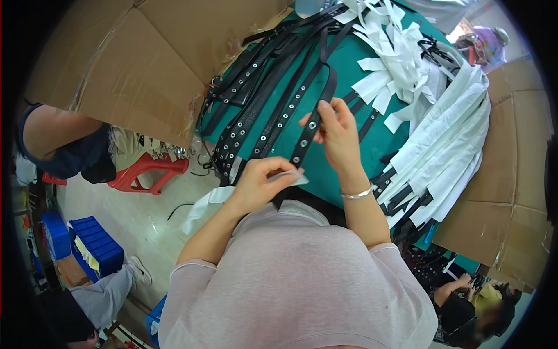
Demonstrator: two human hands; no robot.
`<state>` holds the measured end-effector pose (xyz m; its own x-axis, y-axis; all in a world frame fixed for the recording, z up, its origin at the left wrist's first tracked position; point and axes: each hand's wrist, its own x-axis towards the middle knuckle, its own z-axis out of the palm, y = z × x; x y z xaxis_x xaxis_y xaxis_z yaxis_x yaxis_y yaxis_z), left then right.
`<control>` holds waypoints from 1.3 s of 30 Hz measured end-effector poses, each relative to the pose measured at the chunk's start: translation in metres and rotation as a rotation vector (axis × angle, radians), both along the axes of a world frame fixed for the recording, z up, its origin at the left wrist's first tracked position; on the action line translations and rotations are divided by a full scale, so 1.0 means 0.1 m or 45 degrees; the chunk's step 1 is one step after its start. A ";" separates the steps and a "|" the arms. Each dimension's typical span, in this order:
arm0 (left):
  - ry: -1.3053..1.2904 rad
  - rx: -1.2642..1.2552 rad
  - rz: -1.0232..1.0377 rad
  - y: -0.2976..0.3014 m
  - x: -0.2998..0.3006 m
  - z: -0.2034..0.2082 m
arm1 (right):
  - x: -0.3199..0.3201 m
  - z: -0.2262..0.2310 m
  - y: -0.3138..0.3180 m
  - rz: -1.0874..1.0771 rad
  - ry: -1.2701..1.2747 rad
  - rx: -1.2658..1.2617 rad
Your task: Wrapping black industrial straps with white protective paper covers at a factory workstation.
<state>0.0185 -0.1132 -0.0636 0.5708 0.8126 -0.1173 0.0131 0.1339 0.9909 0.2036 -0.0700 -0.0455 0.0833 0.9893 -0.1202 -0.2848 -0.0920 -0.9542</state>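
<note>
A black belt [303,141] with silver eyelets runs between my two hands over the green tabletop [337,148]. My right hand [338,131], with a silver bangle at the wrist, is closed round the belt at its upper part. Lower down, my left hand [263,181] pinches the belt near its lower end, with a small piece of whitish translucent sheet at the fingertips. Several more black eyeleted belts [272,107] lie side by side to the left and beyond. Loose white paper strips [386,64] are heaped at the far right.
Belts wrapped in white paper [447,139] are stacked on the right. Cardboard sheets [145,58] stand at the left, and another cardboard panel [494,186] at the right. A red stool [150,173] and a blue crate [96,247] are on the floor. Other people are nearby.
</note>
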 end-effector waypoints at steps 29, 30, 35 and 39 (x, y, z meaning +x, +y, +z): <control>-0.054 -0.119 0.582 -0.03 0.17 0.14 | 0.25 0.21 -0.46 0.188 -0.167 0.228; 0.016 -0.103 0.575 -0.04 0.17 0.16 | 0.20 0.23 -0.47 0.171 -0.217 0.238; 0.035 -0.047 0.590 -0.05 0.18 0.16 | 0.12 0.23 -0.44 0.095 -0.230 0.361; 0.078 -0.010 0.598 -0.04 0.16 0.11 | 0.06 0.24 -0.50 0.121 -0.235 0.410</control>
